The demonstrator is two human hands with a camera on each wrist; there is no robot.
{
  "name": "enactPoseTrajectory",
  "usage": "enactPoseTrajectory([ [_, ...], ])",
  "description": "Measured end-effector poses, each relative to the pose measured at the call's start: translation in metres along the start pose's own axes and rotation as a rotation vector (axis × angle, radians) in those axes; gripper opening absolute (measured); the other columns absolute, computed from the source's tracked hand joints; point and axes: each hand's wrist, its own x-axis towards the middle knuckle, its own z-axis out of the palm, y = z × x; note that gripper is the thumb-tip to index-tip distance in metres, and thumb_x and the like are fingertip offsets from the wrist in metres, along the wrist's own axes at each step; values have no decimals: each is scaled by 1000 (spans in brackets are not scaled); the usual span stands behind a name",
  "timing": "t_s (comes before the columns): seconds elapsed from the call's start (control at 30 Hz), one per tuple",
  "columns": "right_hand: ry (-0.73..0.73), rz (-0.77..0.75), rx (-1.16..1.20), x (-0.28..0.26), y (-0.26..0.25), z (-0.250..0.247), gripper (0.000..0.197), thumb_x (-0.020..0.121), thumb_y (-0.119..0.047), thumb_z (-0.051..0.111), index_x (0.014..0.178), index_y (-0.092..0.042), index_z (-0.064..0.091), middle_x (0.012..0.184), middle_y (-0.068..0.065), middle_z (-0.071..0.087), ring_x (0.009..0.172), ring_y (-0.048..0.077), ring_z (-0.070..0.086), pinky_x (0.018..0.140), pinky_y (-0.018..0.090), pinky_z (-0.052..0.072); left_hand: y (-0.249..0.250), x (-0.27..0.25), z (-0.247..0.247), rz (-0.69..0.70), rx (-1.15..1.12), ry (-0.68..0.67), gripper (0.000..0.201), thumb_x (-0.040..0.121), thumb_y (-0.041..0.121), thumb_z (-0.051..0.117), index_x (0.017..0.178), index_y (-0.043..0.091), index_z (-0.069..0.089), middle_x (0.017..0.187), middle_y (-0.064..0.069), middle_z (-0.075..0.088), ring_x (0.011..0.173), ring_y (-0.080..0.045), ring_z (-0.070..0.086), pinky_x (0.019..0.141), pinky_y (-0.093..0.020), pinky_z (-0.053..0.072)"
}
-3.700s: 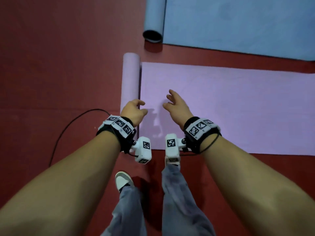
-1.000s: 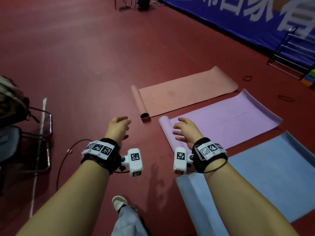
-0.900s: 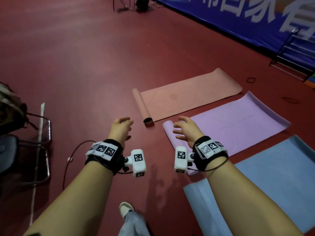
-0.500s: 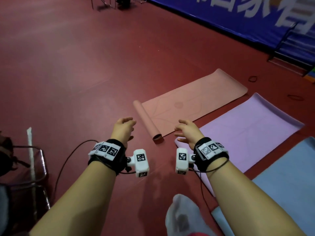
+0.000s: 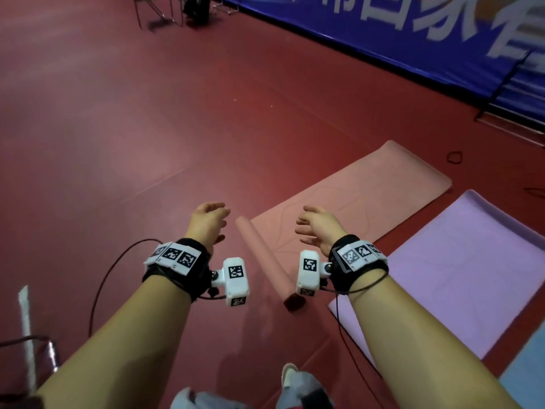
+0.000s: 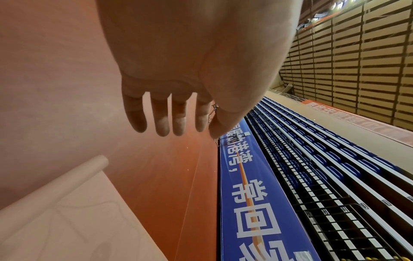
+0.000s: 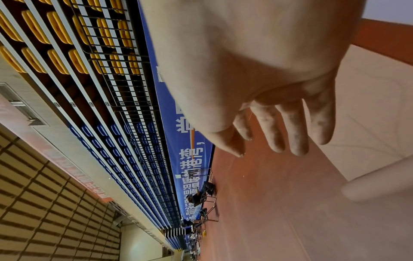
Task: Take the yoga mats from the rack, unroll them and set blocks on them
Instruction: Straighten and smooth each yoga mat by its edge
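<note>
Three mats are down on the red floor, side by side. The pink mat (image 5: 351,208) is the far one, salmon-coloured with faint curved line markings, mostly flat but with its near-left end in a tight roll (image 5: 265,261) showing a dark core at the end facing the camera. The purple mat (image 5: 460,270) lies just beside it on the right, lilac, plain, spread flat as far as it shows; its near-left end is hidden behind a forearm. The blue mat (image 5: 528,376) only peeks in at the bottom-right corner, light blue, flat there. Narrow strips of floor separate them. No blocks sit on any of them.
</note>
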Motion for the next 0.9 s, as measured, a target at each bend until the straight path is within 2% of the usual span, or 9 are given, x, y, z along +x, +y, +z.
enactPoseTrajectory([
  [0.13, 56, -6, 21, 70, -36, 34, 45, 94, -15, 52, 138, -19, 46, 104, 5, 61, 88, 20, 63, 75, 33, 51, 37, 93, -5, 14, 44, -60, 26, 95, 16, 58, 121, 15, 61, 107, -4, 63, 102, -23, 58, 86, -42, 48],
  [0.27, 156, 2, 68, 135, -62, 60, 45, 94, -15, 51, 139, -18, 46, 111, 8, 61, 91, 21, 63, 85, 39, 52, 69, 188, -2, 26, 112, -153, 22, 96, 15, 58, 117, 16, 62, 111, -7, 64, 106, -26, 60, 93, -45, 49],
  [0.37, 260, -1, 126, 184, -82, 83, 48, 95, -16, 51, 142, -18, 44, 111, 8, 61, 91, 22, 63, 86, 40, 52, 97, 265, 3, 46, 144, -253, 19, 96, 15, 58, 115, 17, 62, 111, -7, 64, 110, -27, 61, 94, -46, 50],
  [0.47, 390, 5, 196, 214, -102, 105, 51, 94, -16, 52, 144, -18, 43, 110, 8, 61, 93, 23, 64, 88, 41, 53, 131, 326, 22, 55, 210, -408, 19, 96, 15, 58, 114, 17, 62, 110, -5, 65, 111, -26, 61, 96, -48, 51],
  [0.63, 548, 42, 350, 238, -123, 117, 50, 95, -14, 52, 144, -18, 43, 109, 8, 61, 93, 22, 63, 90, 41, 52, 173, 383, 80, 98, 327, -649, 23, 96, 17, 58, 119, 16, 61, 115, -6, 65, 109, -24, 62, 97, -48, 51],
  [0.73, 686, 47, 445, 252, -133, 103, 49, 95, -14, 53, 143, -17, 43, 106, 6, 61, 94, 22, 63, 88, 39, 52, 193, 409, 129, 115, 392, -786, 23, 96, 16, 57, 119, 15, 61, 112, -6, 66, 106, -24, 62, 95, -47, 50],
  [0.83, 765, 86, 498, 269, -142, 86, 48, 96, -14, 53, 143, -16, 43, 107, 7, 60, 93, 22, 62, 88, 40, 51, 210, 437, 167, 111, 431, -871, 21, 96, 15, 58, 117, 15, 61, 103, -4, 65, 102, -26, 60, 90, -44, 49],
  [0.9, 795, 93, 511, 293, -158, 72, 48, 95, -14, 53, 142, -16, 43, 108, 8, 59, 91, 22, 62, 90, 41, 51, 228, 461, 189, 122, 431, -902, 20, 96, 15, 58, 116, 15, 61, 106, -6, 65, 104, -27, 61, 89, -43, 49],
])
